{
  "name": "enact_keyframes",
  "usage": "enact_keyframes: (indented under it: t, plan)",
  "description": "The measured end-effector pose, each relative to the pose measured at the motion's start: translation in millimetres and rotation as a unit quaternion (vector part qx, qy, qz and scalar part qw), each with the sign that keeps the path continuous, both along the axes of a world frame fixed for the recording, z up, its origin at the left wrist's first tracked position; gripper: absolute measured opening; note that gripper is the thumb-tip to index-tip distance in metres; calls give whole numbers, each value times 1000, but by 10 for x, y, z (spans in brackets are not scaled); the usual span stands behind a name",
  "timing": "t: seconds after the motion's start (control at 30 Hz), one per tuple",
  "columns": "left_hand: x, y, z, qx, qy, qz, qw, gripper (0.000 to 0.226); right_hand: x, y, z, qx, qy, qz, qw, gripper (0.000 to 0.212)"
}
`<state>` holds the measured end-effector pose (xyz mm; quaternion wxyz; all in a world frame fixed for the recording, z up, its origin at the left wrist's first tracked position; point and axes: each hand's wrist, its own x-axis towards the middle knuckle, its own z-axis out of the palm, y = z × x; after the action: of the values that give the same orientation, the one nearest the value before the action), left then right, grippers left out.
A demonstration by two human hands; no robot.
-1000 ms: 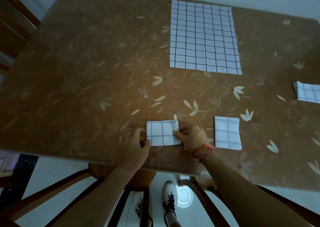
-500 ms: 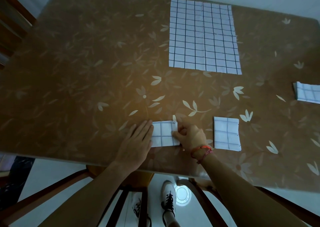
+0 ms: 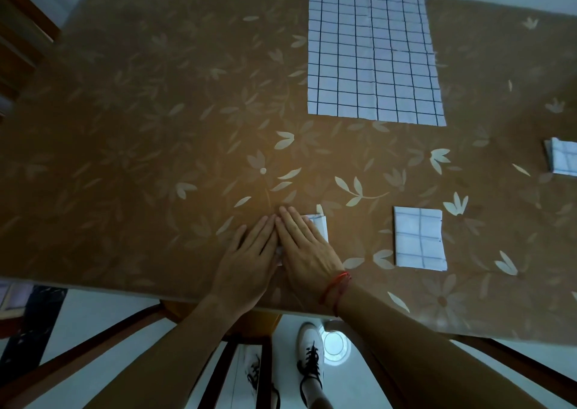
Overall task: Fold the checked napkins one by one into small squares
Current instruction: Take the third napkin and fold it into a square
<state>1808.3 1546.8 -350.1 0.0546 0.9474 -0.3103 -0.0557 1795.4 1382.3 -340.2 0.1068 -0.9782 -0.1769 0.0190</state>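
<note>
Head view, looking down: the fingers [image 3: 293,221] of the right hand [image 3: 304,246] lie straight and close together, flat on a small folded napkin [image 3: 320,226] near the front edge of the table [image 3: 140,127]. The left hand [image 3: 249,252] lies just beside it, fingers also straight and together, palm down. Its fingertips rest on the tablecloth, and its inner edge touches the right hand. Neither hand curls around anything; both press flat.

Most of the small folded napkin is covered by the right hand. Only its far right corner and a sliver of white between the two hands show, so its exact outline cannot be made out. Both wrists cross the table's front edge, forearms coming up from below and converging on the napkin. A red thread [image 3: 335,286] circles the right wrist.

To the right, apart from the hands, a second folded square [image 3: 418,240] lies flat on the floral cloth. Farther back an unfolded napkin [image 3: 373,55] is spread open, its dark grid plain to see. A folded piece [image 3: 563,160] at the right edge is cut off by the frame. Below the table a white shoe [image 3: 310,352] with dark laces stands on the pale floor.
</note>
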Motion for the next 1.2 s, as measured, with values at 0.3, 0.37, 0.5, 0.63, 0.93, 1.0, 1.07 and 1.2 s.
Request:
enact_keyframes:
  t: [0.3, 0.37, 0.5, 0.63, 0.93, 1.0, 1.07, 1.2]
  plan:
    - [15, 41, 16, 39, 13, 0, 999, 58, 59, -135, -81, -66, 57, 3, 996, 62]
    - [19, 41, 8, 38, 12, 1, 999, 56, 51, -250, -59, -83, 69, 2, 994, 65]
    - [33, 48, 27, 26, 13, 20, 999, 55, 0, -549, 4, -118, 79, 0, 990, 68]
    - [50, 58, 51, 26, 21, 16, 999, 53, -6, -584, 43, -132, 100, 0, 986, 69]
    - [127, 12, 207, -27, 26, 22, 999, 52, 35, -517, 172, -128, 139, -16, 982, 68]
    - [165, -18, 265, -54, 21, 33, 998, 48, 63, -494, 222, -129, 137, -21, 982, 71]
    - [199, -65, 331, -73, 28, 55, 995, 48, 92, -468, 289, -121, 157, -2, 980, 76]
    - [275, -179, 447, -62, 55, 98, 992, 52, 165, -440, 360, -100, 176, -9, 979, 70]
